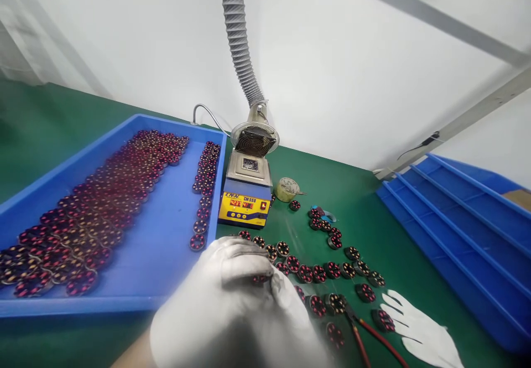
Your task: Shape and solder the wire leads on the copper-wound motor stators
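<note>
My left hand (219,285), in a white glove, curls its fingers over a small round motor stator (260,278) low in the middle of the view. My right hand (290,318), also gloved and somewhat blurred, is closed against the stator from the other side. Most of that stator is covered by the fingers. Loose stators (305,273) with red and copper-coloured windings lie in rough rows just beyond and right of my hands. A yellow and blue solder pot (244,210) with a lit display stands behind them.
At left is a blue tray (166,301) holding many stators. Red-handled pliers (359,329) and a spare white glove (423,329) lie at right. A small round tub (287,189) sits beside the pot, under a fume hose (236,30). A blue crate (456,235) leans far right.
</note>
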`<control>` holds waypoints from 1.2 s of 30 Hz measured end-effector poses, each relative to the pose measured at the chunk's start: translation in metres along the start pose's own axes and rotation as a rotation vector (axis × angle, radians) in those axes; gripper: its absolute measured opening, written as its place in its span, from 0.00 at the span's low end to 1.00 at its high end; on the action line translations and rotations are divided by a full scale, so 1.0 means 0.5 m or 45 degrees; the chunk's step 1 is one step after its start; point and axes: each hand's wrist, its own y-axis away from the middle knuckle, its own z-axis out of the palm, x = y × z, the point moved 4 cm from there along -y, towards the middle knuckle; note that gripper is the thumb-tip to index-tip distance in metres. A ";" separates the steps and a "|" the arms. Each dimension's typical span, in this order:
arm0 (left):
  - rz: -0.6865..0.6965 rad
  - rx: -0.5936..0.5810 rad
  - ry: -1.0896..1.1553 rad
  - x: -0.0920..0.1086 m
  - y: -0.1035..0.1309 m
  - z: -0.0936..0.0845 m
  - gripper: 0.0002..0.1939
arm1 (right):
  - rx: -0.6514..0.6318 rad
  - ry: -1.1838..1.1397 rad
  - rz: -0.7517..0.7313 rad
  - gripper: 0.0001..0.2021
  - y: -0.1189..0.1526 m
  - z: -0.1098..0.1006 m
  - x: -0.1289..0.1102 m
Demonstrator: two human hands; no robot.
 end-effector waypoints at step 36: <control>0.293 0.085 -0.603 0.038 -0.003 -0.029 0.11 | -0.070 -0.073 0.151 0.23 -0.002 0.020 0.007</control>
